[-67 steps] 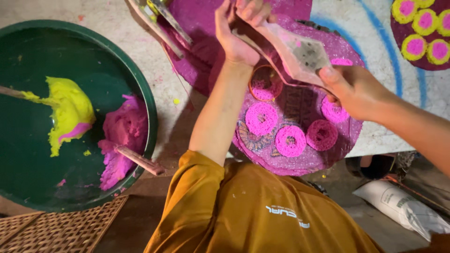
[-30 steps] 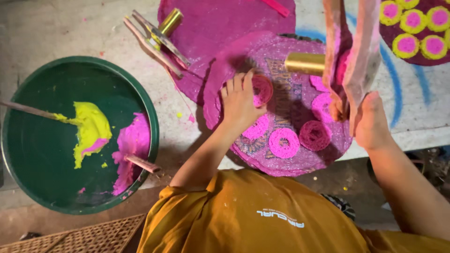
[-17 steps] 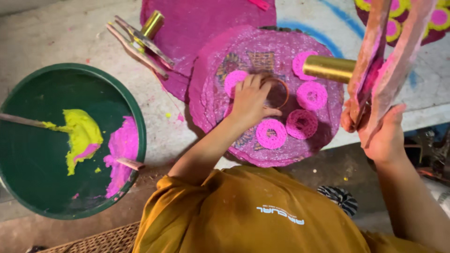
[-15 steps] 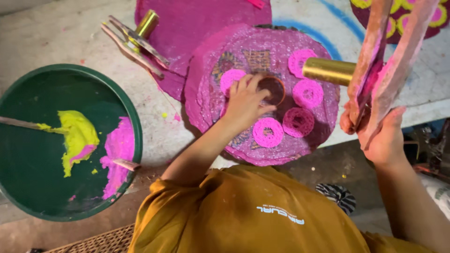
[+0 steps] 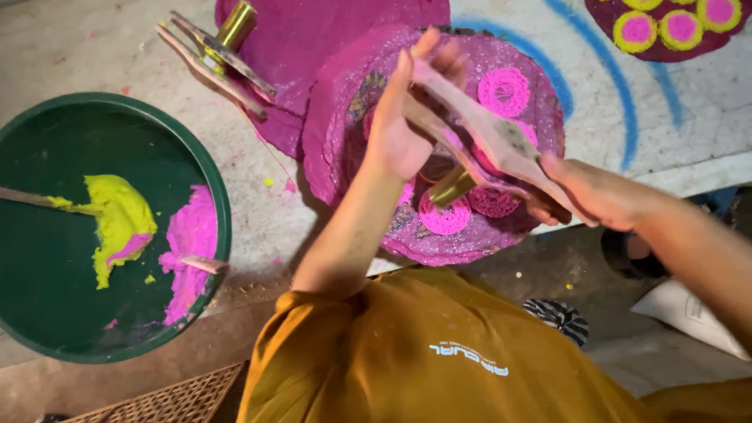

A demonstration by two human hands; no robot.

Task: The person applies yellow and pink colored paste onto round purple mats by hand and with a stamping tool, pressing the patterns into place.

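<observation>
Since half a second ago the wooden press (image 5: 501, 149) has swung down from its upright hold at the far right and now lies slanted across the round magenta mat (image 5: 337, 157), and the left hand (image 5: 399, 129) has lifted off the mat to meet it. The brass tube (image 5: 453, 186) at the press's end now points down, just under the left palm, close above the pink discs (image 5: 445, 219).

Well to the left of the left hand sits a green basin (image 5: 47, 313). It holds a heap of yellow-green paste (image 5: 117, 223) with a stick (image 5: 23, 196) lying into it, and beside that a heap of bright pink paste (image 5: 188, 243) with a short stick (image 5: 202, 264) resting on it near the rim.

The left hand is raised with the forearm running up from an orange shirt (image 5: 439, 352); its fingers and thumb are closed around the upper ends of the press's two wooden arms. The right hand (image 5: 591, 192) comes in from the right, palm turned down, and clasps the lower ends of the same arms. So both hands grip the press between them, above the mat.

Beyond the left hand, up and to its left, a second wooden press (image 5: 215, 63) with a brass tube lies on another magenta mat (image 5: 329, 35).
</observation>
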